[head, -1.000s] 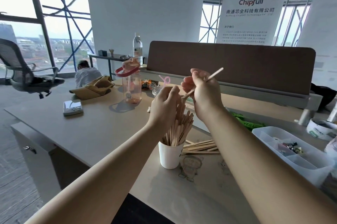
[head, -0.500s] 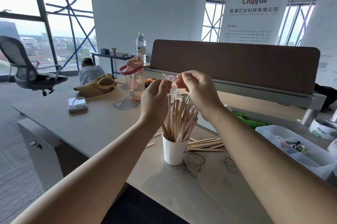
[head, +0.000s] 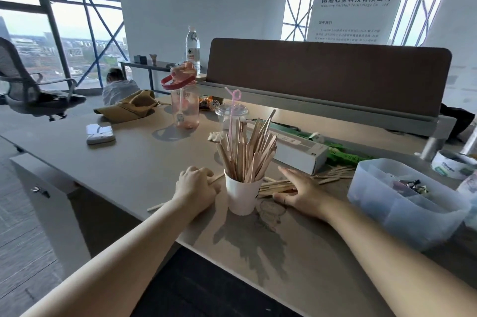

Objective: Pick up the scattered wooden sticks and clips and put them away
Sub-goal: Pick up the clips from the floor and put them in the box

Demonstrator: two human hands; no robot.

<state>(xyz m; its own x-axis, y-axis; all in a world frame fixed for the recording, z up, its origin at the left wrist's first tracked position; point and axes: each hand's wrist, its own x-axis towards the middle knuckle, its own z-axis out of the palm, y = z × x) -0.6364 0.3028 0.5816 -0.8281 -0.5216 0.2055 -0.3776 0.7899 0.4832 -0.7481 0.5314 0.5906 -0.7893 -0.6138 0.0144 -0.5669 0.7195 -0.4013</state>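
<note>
Spread flat, the right hand [head: 300, 191] covers loose pale wooden sticks [head: 274, 187], likely to rake them toward the white paper cup [head: 241, 196] beside it; the left hand [head: 195, 185] curls over a stray stick [head: 216, 177], hold unclear.

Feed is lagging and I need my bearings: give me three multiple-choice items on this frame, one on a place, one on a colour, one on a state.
1. Where does the white cup stand?
A in the bin; B between the left hand and right hand; C behind the bottle.
2. What colour is the straw?
A green; B blue; C pink.
3. How is the right hand?
A open by the loose sticks; B gripping the white cup; C holding a clip.

1 B: one hand lies on each side of it.
2 C: it rises pink from the clear cup.
3 A: its fingers lie straight and spread.
</note>
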